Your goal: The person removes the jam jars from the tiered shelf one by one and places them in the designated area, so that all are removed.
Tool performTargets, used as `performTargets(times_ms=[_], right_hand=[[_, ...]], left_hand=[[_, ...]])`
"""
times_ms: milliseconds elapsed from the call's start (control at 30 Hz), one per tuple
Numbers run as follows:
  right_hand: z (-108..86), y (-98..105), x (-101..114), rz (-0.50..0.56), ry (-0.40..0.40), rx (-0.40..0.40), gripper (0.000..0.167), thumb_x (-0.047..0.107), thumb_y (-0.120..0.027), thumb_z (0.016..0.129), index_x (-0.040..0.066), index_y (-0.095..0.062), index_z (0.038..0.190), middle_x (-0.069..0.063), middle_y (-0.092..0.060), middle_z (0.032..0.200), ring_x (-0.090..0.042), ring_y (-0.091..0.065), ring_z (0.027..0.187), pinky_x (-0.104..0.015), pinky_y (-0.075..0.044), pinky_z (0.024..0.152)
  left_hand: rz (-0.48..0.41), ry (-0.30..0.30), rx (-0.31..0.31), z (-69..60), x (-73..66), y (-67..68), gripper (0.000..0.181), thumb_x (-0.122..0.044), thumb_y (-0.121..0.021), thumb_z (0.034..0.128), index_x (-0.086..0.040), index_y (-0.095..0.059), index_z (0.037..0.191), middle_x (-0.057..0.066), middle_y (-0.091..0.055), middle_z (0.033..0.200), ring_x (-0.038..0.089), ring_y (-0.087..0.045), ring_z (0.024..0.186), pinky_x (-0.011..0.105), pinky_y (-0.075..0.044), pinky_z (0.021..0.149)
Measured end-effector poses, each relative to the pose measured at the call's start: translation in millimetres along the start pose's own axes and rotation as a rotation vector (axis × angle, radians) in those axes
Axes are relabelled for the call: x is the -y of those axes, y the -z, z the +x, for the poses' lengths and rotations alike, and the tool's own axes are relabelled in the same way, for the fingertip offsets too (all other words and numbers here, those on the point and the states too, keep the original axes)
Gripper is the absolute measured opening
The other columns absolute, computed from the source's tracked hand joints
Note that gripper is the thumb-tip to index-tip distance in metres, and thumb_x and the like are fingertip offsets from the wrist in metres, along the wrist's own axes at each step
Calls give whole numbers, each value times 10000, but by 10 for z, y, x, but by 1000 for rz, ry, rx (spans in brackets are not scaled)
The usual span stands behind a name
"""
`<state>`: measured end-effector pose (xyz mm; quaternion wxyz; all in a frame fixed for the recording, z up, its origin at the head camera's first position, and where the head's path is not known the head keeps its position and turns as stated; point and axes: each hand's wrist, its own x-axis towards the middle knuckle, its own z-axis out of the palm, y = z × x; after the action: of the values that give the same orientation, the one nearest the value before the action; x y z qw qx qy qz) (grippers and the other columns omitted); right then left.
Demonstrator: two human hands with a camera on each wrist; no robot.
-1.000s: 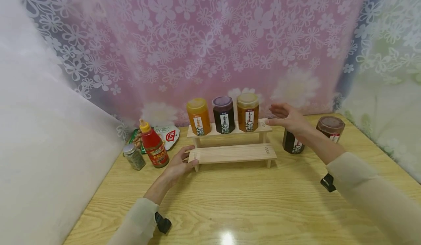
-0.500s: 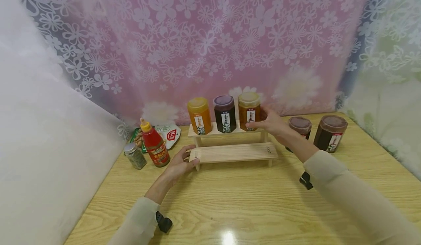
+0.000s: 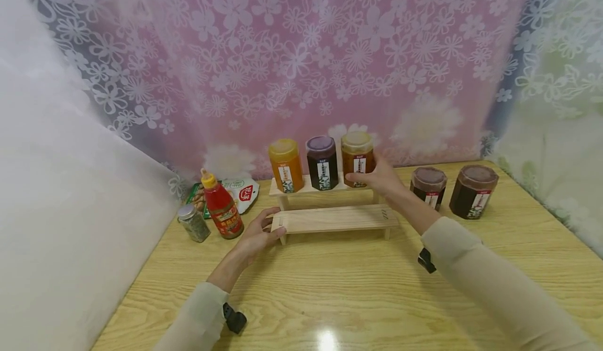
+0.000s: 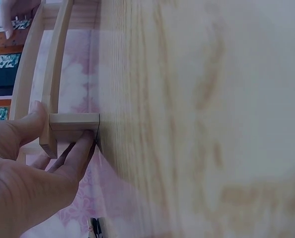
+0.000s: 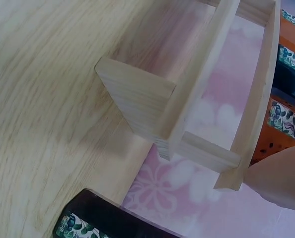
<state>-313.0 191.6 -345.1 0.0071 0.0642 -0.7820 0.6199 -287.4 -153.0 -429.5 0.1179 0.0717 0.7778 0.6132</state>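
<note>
A two-tier wooden shelf point(image 3: 334, 219) stands on the table. My left hand point(image 3: 254, 237) grips the left end of its lower tier, thumb on top and fingers underneath, as the left wrist view shows. Three jars line the upper tier: an orange one point(image 3: 286, 167), a dark one with a purple lid point(image 3: 322, 162), and an amber jar with a pale yellow lid point(image 3: 356, 152) at the right end. My right hand point(image 3: 383, 177) holds that amber jar, thumb across its front and fingers around its right side. The jar sits upright on the tier.
Two dark jars with brown lids, a nearer one point(image 3: 427, 183) and a farther-right one point(image 3: 473, 191), stand right of the shelf. On the left are a red sauce bottle point(image 3: 221, 210), a small spice jar point(image 3: 193, 224) and a food packet point(image 3: 242, 194). A floral curtain point(image 3: 301, 68) hangs behind.
My right hand has moved left from beside the shelf's right end and taken hold of the amber jar. The left hand has kept its grip on the shelf.
</note>
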Motion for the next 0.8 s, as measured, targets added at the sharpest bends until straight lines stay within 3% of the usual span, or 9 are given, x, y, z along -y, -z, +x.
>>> performTargets(times_ms=[233,533,800], right_hand=[[-20,17,0,-54,-9,-16,890,199,-787,950,113,-232,1640,-199,-453,1545,-404,-437,1420,-593,-358,1155],[-162,162,-23,-115,4,39,1009,288,-799,942,148,-120,1676,-206,-384,1593,-428,-378,1458,-628,-339,1155],[-362,339,-34,-177,11,68,976,346,-818,922,115,-211,1652,-210,-418,1571,-440,-420,1428,-643,-369,1123]], left_hand=[[8,2,1,1,-3,0,626,-116,-699,1008,-160,-428,1570,229,-500,1500,316,-592,1204,438,-521,980],[1,-5,-8,12,8,2,633,-93,-695,1006,-151,-422,1574,237,-504,1488,321,-591,1194,438,-541,962],[0,4,8,13,-19,18,634,-104,-698,1007,-151,-418,1574,233,-497,1495,316,-580,1204,420,-535,965]])
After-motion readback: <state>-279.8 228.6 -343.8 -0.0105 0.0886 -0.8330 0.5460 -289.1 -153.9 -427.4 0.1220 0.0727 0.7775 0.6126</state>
